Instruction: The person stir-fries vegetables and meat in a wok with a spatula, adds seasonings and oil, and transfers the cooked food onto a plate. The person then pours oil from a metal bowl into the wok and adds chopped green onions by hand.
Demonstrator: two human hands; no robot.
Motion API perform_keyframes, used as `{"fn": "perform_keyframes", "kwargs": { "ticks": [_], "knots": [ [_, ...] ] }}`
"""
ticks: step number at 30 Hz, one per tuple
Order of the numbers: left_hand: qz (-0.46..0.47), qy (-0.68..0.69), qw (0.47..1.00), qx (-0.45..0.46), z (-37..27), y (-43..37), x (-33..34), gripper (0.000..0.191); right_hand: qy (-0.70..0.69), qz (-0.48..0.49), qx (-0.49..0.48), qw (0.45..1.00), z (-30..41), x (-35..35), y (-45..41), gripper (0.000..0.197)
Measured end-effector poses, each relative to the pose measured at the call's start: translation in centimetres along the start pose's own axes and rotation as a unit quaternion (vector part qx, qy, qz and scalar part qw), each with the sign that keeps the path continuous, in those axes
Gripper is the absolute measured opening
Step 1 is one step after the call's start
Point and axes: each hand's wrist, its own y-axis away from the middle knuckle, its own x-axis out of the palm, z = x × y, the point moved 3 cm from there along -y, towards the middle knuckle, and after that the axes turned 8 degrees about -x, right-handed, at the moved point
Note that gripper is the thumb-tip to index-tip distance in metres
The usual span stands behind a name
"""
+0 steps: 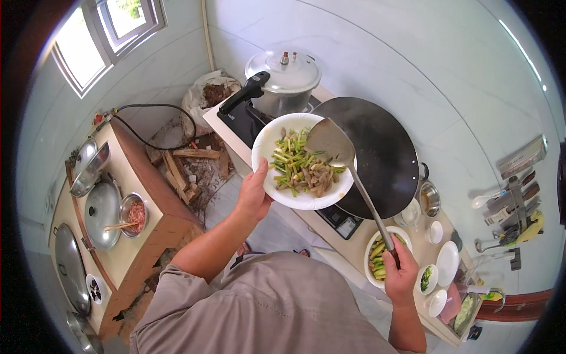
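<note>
My left hand [255, 192] grips the near left rim of a white plate [269, 132], its thumb over the edge. Chopped green stalks [287, 155] and cooked meat strips [319, 179] lie on the plate. My right hand [400, 272] is closed around the dark handle end of a metal wok spatula [366, 194]. The spatula's broad blade hangs over the plate's right side, close above the food; whether it touches cannot be told. Behind the plate sits a large black wok [380, 146], its near left part hidden by plate and spatula.
A pressure cooker [283, 77] stands left of the wok, its black handle jutting out. A bowl of green vegetables [378, 261] sits beneath my right hand. Small white bowls [435, 232] line the counter at right. Knives [530, 190] hang on the wall. A brick stove [146, 190] holds lidded pans at left.
</note>
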Motion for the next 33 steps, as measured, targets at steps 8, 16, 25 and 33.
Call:
{"fn": "perform_keyframes", "kwargs": {
  "ticks": [8,16,25,33],
  "knots": [
    [0.005,0.0,1.0,0.009,-0.2,-0.1,-0.2,0.053,0.005,-0.113,-0.018,0.993,3.8,-4.3,-1.0,0.041],
    [0.019,-0.002,1.0,-0.005,-0.1,-0.2,-0.1,0.054,0.276,-0.03,-0.173,0.945,2.9,0.1,-1.1,0.049],
    [0.017,0.019,1.0,0.007,0.4,-0.3,-0.6,0.056,0.147,-0.066,-0.12,0.98,1.9,0.6,-0.8,0.044],
    [0.005,0.029,0.999,0.011,1.2,0.2,-1.5,0.057,0.142,-0.056,-0.149,0.977,1.6,0.6,-1.6,0.045]
  ]
}}
